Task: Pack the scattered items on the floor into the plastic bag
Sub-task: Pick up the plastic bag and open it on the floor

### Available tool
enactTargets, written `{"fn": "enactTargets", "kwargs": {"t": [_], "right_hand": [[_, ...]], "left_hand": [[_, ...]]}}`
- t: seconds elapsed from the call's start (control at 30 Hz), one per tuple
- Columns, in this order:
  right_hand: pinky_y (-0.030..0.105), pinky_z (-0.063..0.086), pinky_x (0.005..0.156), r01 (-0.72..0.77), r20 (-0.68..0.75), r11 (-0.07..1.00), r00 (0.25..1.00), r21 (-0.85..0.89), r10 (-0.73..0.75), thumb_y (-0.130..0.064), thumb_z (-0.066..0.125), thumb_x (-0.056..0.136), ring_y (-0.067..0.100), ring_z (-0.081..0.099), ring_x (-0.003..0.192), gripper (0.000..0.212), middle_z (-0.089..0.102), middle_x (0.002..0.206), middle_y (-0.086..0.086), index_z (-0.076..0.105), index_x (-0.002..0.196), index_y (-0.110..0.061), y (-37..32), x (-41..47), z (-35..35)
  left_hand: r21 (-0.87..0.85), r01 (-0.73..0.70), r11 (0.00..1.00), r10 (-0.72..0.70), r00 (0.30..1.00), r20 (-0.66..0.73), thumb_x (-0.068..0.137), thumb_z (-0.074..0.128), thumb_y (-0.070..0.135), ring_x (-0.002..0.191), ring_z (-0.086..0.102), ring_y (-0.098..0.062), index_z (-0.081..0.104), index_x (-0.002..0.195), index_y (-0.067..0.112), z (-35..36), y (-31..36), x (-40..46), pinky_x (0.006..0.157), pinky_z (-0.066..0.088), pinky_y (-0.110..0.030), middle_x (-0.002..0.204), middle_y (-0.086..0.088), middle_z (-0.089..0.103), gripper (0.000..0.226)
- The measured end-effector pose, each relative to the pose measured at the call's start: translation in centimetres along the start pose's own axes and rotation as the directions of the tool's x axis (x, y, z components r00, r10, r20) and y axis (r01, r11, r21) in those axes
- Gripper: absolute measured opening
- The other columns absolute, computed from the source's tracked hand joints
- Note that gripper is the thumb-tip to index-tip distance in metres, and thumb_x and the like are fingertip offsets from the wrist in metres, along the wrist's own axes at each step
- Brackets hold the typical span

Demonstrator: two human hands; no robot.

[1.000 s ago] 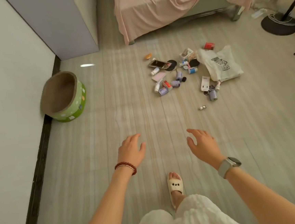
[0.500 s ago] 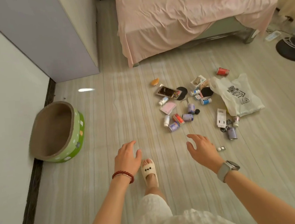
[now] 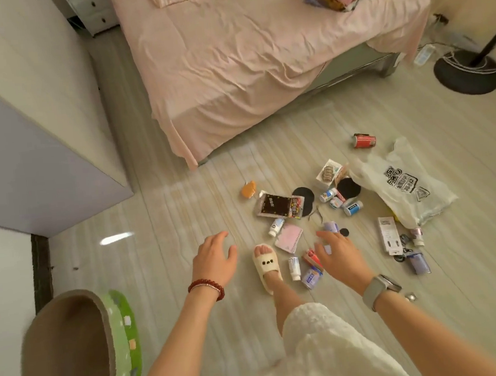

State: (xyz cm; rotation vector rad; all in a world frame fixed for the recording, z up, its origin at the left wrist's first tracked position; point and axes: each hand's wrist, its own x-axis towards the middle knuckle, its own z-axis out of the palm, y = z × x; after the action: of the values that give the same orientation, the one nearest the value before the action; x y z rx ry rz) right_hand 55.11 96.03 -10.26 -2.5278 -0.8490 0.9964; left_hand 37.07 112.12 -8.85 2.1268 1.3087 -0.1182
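Left hand: I see my left hand [image 3: 215, 258] just left of frame centre, fingers spread and relaxed, holding nothing, above bare floor; a red bead bracelet [image 3: 205, 285] sits on its wrist.
Right hand: my right hand [image 3: 341, 254] is just right of centre, fingers loosely extended and empty, in front of the nearest small bottles; a grey watch [image 3: 380, 290] is on the wrist.
Plastic bag: the white plastic bag [image 3: 402, 187] lies flat on the floor at centre right, printed side up, nothing in it that I can make out.
Scattered items: spread across the centre of the frame, left of and below the bag. I pick out a red can [image 3: 364, 140] above the bag, a dark foil packet [image 3: 278, 206], a pink notebook [image 3: 289, 238], an orange piece [image 3: 248, 190], a white card package [image 3: 389, 235] and a purple-white bottle [image 3: 311, 277] just beside my right hand.
Foot: my foot in a cream slipper [image 3: 265, 264] stands between the two hands, close to the notebook.
Surroundings: a bed with a pink sheet [image 3: 259, 58] fills the upper middle; a green-sided round pet bed [image 3: 84, 352] sits at lower left; a dark round stand base [image 3: 468, 75] is at upper right.
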Motion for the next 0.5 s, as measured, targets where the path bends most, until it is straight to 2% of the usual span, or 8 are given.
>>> {"fn": "enactTargets", "kwargs": {"t": [0.13, 0.4, 0.5], "right_hand": [[0.045, 0.037, 0.103, -0.039, 0.038, 0.999, 0.999, 0.028, 0.038, -0.034, 0.036, 0.094, 0.025, 0.042, 0.125, 0.041, 0.047, 0.138, 0.006, 0.041, 0.132, -0.021, -4.6, 10.0, -2.8], [0.046, 0.035, 0.105, -0.030, -0.032, 0.999, 0.999, 0.013, 0.030, -0.030, 0.035, 0.094, 0.028, 0.039, 0.127, 0.040, 0.051, 0.134, 0.007, 0.045, 0.131, -0.020, -15.2, 26.2, -10.4], [0.047, 0.035, 0.105, -0.057, -0.040, 0.998, 0.998, 0.034, 0.058, -0.031, 0.035, 0.094, 0.028, 0.039, 0.128, 0.040, 0.049, 0.136, 0.006, 0.043, 0.132, -0.020, -17.8, 32.3, -12.1]], "left_hand": [[0.034, -0.006, 0.999, 0.004, 0.999, 0.047, 0.092, 0.041, 0.028, 0.128, 0.038, -0.021, 0.040, 0.132, 0.016, -3.4, 2.4, 11.1, 0.105, 0.032, -0.036, 0.139, -0.004, 0.043, 0.042], [0.075, -0.085, 0.994, 0.081, 0.995, 0.057, 0.092, 0.042, 0.027, 0.126, 0.039, -0.022, 0.041, 0.131, 0.016, -12.4, 7.2, 29.6, 0.102, 0.034, -0.035, 0.136, -0.005, 0.045, 0.041], [0.040, -0.066, 0.997, 0.061, 0.992, 0.107, 0.092, 0.043, 0.026, 0.126, 0.039, -0.022, 0.045, 0.128, 0.016, -13.7, 8.0, 36.5, 0.103, 0.033, -0.035, 0.136, -0.005, 0.046, 0.038]]}}
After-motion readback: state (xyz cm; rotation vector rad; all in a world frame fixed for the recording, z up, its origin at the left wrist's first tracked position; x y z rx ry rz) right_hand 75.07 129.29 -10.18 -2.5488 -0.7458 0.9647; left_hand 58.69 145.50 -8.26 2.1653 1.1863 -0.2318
